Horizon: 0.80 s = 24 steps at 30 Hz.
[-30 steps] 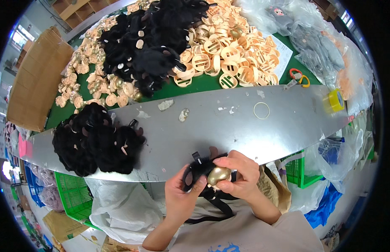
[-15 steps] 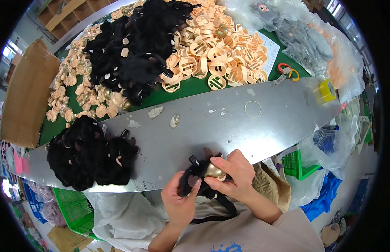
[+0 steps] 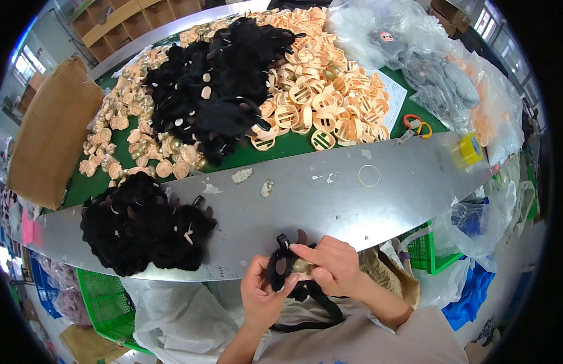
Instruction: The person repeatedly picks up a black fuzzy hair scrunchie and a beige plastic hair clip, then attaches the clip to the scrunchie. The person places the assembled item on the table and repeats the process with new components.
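Near the front edge of the metal table, a small black plush piece (image 3: pixel 278 280) with brown ear-like flaps and a black loop is held between my two hands. My left hand (image 3: pixel 263 297) grips its left side, the thumb pressing at its lower part. A shiny gold rounded part (image 3: pixel 302 267) with a peach rim sits against the plush. Over it closes my right hand (image 3: pixel 337 267), index finger reaching to the plush's top and thumb at the gold part. The fingers hide much of where the two meet. A black strap (image 3: pixel 330 309) hangs below.
Several black plush pieces (image 3: pixel 148 230) lie on the metal tabletop (image 3: pixel 281 200) at left. Beyond it are a larger black plush heap (image 3: pixel 208 85), peach plastic rings (image 3: pixel 324 103), gold-and-peach parts (image 3: pixel 163 167), scissors (image 3: pixel 418 125) and yellow tape (image 3: pixel 470 149). Green crates (image 3: pixel 105 303) stand below.
My right fingers have shifted over the gold part, covering more of it, and the index finger now lies along the plush's top. The whole view has shifted slightly.
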Tool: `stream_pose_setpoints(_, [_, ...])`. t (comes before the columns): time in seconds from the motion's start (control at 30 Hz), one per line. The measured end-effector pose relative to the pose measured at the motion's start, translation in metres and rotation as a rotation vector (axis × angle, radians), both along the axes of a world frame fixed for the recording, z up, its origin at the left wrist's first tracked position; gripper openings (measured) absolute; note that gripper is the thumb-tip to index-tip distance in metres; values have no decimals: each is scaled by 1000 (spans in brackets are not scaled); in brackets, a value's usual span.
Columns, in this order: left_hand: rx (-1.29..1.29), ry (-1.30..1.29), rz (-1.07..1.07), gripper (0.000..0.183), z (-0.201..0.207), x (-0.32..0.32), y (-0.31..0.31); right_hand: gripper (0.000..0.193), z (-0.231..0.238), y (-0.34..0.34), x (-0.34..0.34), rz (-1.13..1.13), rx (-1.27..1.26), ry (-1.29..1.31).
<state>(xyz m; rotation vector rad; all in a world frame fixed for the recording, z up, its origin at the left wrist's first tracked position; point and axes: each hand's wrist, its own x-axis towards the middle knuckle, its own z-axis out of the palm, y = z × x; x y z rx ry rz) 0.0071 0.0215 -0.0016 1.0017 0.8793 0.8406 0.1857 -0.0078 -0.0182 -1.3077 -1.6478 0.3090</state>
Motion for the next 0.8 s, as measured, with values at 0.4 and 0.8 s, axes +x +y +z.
stream_pose_setpoints(0.4, [171,-72,-224,15,7,-16,10,78,-12,0,14,710,-890,1248])
stream_pose_setpoints(0.8, [203,-135,-224,21,1,0,13,51,2,-14,13,646,-673,1228])
